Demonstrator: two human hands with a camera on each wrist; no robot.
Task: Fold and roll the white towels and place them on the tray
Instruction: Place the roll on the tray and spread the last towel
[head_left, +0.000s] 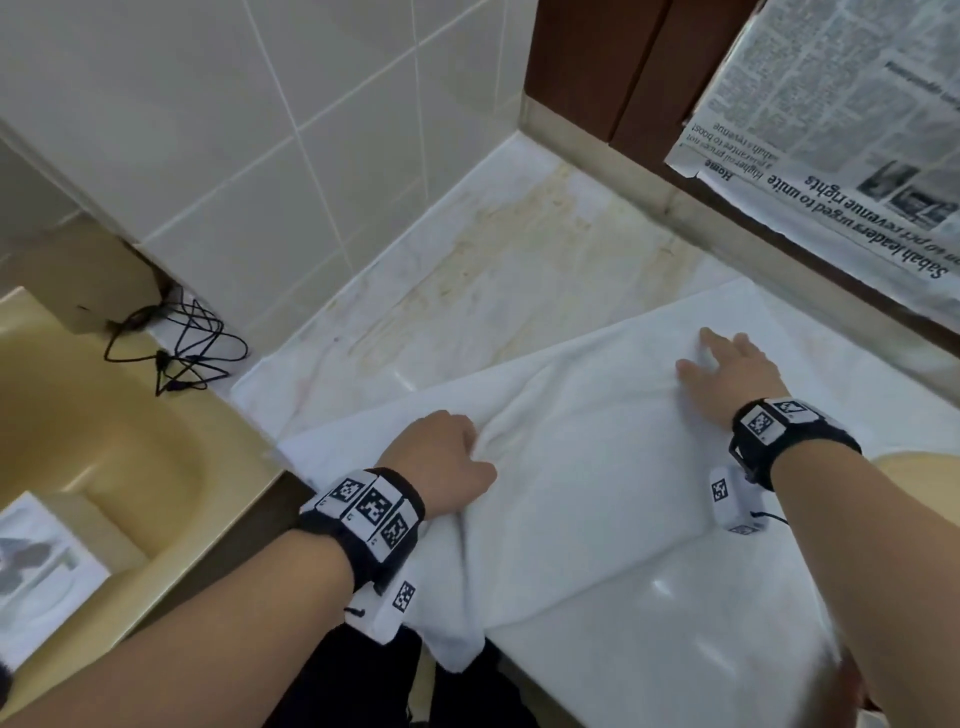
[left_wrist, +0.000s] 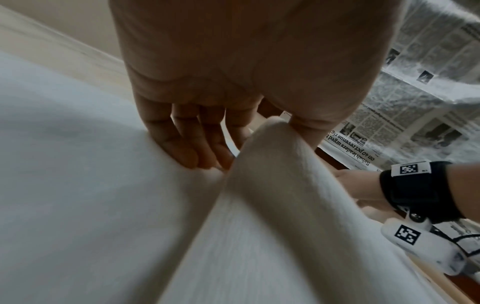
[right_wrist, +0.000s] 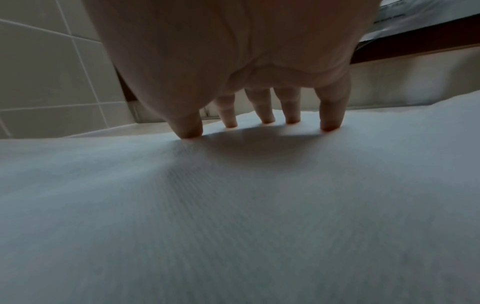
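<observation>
Head view | left hand (head_left: 441, 457) grip pinching towel (head_left: 587, 467) fold | right hand (head_left: 732, 369) spread, fingertips pressing towel

From the head view I cannot see the fingertips of my left hand (head_left: 441, 457): they curl under themselves against the white towel (head_left: 587, 467), and the pinch shows only from the left wrist. The towel's near corner drops over the counter edge below that hand. Beyond my right hand (head_left: 732, 374), the newspaper (head_left: 841, 135) runs off the right edge, its small print too blurred to read (only the headline comes through). In the right wrist view the towel near the lens is smeared, and my palm blocks the fingers' upper joints (right_wrist: 332, 115). No tray appears in any view.
</observation>
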